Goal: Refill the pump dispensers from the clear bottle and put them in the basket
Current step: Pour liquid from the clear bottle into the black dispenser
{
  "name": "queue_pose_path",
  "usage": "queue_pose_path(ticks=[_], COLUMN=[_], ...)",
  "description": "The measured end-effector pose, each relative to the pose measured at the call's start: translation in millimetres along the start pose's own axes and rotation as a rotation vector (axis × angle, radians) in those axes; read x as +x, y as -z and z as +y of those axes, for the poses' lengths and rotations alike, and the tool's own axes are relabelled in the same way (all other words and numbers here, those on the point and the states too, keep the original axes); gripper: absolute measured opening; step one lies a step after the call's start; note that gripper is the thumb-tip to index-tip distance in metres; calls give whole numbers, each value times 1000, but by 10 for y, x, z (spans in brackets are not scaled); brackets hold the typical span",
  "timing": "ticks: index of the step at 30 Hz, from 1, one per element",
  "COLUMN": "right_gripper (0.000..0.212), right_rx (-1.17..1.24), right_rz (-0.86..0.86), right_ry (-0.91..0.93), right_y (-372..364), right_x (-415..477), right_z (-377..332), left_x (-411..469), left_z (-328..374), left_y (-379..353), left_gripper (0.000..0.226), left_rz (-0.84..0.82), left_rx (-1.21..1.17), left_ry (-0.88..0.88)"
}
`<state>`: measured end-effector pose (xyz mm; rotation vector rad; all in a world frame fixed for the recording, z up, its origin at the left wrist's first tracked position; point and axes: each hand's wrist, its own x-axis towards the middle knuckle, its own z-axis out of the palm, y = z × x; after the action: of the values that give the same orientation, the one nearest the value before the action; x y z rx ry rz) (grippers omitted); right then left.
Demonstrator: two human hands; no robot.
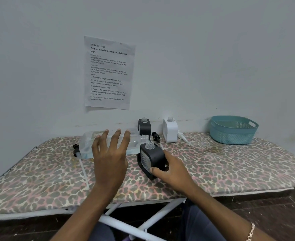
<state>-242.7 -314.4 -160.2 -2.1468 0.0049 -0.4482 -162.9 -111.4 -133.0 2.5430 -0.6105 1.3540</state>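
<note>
**Head view: bottle meeting dispenser**

The left grip (110,153) is grasping the bottle (87,143) sideways, its mouth at the neck of the black dispenser (154,156). The right grip (172,169) is clasping this dispenser, tilted, over the board (230,162). Both are looking like stiff, light, slippery plastic, so flat sides are seeming the safest hold. The wall sheet (108,72) is reading "Portion mixed nuts into small ziplock bags".

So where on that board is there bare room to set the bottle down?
Between the white square dispenser and the teal plastic basket; the leopard-print board's right end. Crowded around the nearer black square dispenser and black loose pump.
</note>
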Motion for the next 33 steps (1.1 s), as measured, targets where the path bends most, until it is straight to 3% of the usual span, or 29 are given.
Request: queue_pose_path(ticks=[10, 21, 26, 33], right_gripper=[45, 51, 55, 41], right_rx=[-27, -2, -2, -35], right_rz=[27, 20, 13, 35], right_ry=[12, 11, 14, 33], right_y=[-30, -62, -76, -112], right_x=[13, -6, -23, -49], right_z=[36, 18, 13, -41], left_x=[19, 120, 120, 54], left_z=[-13, -162, -218, -271], left_y=[29, 113, 60, -32], left_gripper=[88, 56, 59, 60], left_rz=[-50, -44, -46, -40], left_rx=[-166, -531, -584, -568], left_ry=[71, 524, 594, 630])
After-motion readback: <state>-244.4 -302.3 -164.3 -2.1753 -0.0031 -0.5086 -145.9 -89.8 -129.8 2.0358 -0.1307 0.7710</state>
